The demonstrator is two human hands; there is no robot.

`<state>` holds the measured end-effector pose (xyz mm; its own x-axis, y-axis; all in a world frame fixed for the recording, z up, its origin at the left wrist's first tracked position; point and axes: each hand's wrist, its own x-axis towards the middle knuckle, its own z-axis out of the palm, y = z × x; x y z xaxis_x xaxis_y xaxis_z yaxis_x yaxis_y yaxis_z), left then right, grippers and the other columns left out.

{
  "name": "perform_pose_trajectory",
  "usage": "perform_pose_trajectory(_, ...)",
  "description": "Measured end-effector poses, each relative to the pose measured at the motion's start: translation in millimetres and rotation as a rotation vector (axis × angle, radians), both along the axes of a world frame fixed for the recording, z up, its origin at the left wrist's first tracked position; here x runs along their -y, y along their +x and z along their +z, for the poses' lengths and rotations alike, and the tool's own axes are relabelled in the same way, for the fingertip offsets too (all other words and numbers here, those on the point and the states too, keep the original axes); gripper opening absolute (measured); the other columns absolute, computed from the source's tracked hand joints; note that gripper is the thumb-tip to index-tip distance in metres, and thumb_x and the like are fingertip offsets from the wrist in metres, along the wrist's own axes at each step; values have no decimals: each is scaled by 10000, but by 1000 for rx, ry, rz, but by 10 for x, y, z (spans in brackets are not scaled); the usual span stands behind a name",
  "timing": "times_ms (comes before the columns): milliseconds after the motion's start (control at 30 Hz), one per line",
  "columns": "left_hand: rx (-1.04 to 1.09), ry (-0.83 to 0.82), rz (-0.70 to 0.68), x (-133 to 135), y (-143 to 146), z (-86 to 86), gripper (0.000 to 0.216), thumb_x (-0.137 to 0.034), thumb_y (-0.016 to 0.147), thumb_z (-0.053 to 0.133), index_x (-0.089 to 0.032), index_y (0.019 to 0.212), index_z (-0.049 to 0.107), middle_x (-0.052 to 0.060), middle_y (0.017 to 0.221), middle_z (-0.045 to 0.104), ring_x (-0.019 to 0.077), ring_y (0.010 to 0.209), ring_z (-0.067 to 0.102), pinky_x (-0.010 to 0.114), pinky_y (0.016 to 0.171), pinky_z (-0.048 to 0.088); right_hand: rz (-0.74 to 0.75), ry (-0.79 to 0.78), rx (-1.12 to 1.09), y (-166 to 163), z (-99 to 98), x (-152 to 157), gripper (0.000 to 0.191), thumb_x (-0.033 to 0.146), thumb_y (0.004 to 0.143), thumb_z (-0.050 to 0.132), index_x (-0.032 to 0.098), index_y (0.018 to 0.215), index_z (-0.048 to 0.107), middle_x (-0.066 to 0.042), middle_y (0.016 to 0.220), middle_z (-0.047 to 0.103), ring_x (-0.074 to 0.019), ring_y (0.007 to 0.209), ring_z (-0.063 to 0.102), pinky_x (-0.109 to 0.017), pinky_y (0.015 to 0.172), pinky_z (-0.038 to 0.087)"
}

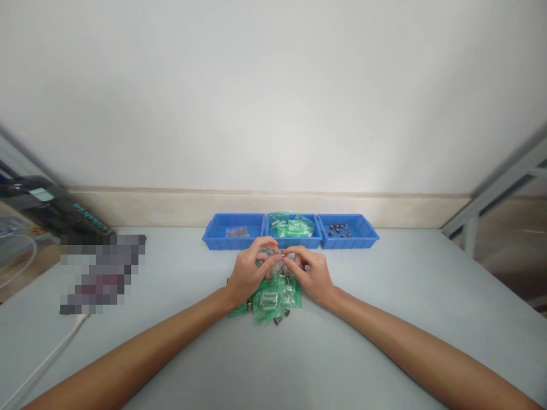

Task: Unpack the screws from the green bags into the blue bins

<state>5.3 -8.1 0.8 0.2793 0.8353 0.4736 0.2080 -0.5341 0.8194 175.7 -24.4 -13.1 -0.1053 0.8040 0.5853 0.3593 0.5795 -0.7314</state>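
Observation:
My left hand (251,269) and my right hand (313,274) meet over a pile of small packets, thumbs and forefingers pinched close together. Between their fingertips is the upper edge of what looks like a small clear plastic bag (277,267); its contents are too small to make out. Beneath the hands lie several green-and-clear plastic packets (269,300) with metal parts inside. Loose dark metal screws lie on and around the pile, one screw (278,321) at its near edge.
Three blue trays stand behind the hands: the left tray (216,228) holds a small clear packet, the middle tray (318,233) green packets, the right tray (367,233) loose metal pieces. A blurred-out device (105,273) with a white cable (47,359) lies left, near a black box (55,210).

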Motion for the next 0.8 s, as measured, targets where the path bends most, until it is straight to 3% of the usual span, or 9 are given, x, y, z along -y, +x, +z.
perform_pose_trajectory(200,-90,158,26,-11,-13,22,203,-319,888,595,-167,1020,625,7,823,683,53,437,543,185,511,484,-45,-25,-16,-5,19,10,221,335,879,559,158,897,691,67,489,440,-86,434,392,-213,475,341)
perform_pose_trajectory(367,-99,294,21,-31,-13,20,157,-292,896,595,-165,954,669,31,890,691,53,455,550,196,530,497,-50,8,-1,-3,25,2,234,328,887,553,155,871,709,34,524,523,-94,455,431,-217,483,353)
perform_pose_trajectory(500,-87,282,46,-7,-12,34,141,-274,879,616,-155,930,672,41,901,708,59,462,562,201,543,504,-46,32,32,-2,31,-4,250,312,894,540,152,839,724,1,573,605,-102,484,475,-221,506,371)
perform_pose_trajectory(667,-114,192,108,42,-12,69,156,-235,876,599,-151,987,669,28,847,737,72,513,609,181,570,504,-85,-5,45,1,34,-4,282,326,898,528,148,789,719,7,542,581,-98,466,450,-219,492,353)
perform_pose_trajectory(800,-113,238,114,40,-8,78,141,-251,867,604,-153,926,687,37,859,733,83,533,602,191,567,503,-90,-11,32,1,43,2,288,334,899,521,146,786,709,4,550,585,-101,468,459,-218,494,356)
